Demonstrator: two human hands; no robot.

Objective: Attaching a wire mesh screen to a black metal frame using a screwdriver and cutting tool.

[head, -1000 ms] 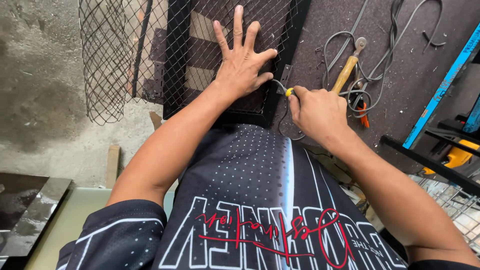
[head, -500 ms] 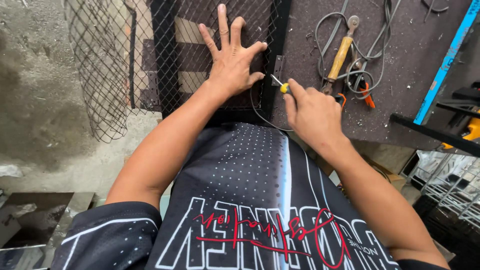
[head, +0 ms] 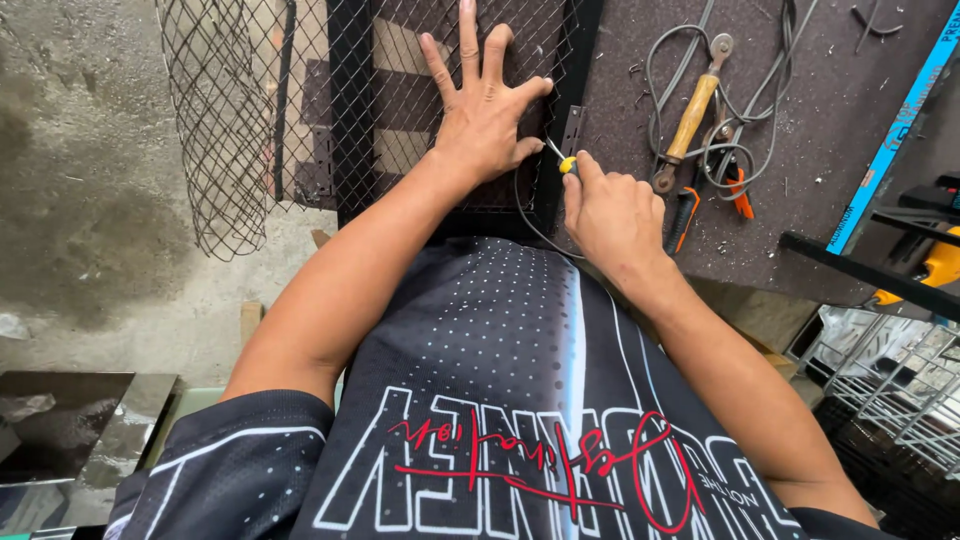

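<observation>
Black wire mesh [head: 420, 60] lay flat inside a black metal frame [head: 575, 70] on a brown table [head: 820, 110]. The left hand [head: 482, 120] pressed down on the mesh with its fingers spread wide apart, pointing to 12 o'clock. The right hand [head: 612, 215] sat just beside it, at about 4 o'clock from the left hand. It was closed tight on a small tool with a yellow handle [head: 567, 164]. The thin metal tip of the tool pointed to 11 o'clock and touched the frame's edge near the left thumb. A thin grey wire [head: 530, 225] curved under both hands. At 2 o'clock from the right hand lay a wooden-handled tool [head: 693, 115], orange-handled pliers [head: 738, 190] and a loop of grey cord [head: 655, 70]. A loose roll of mesh [head: 215, 130] hung off the table at 9 o'clock. A blue bar [head: 895, 130] lay far off at 3 o'clock.
</observation>
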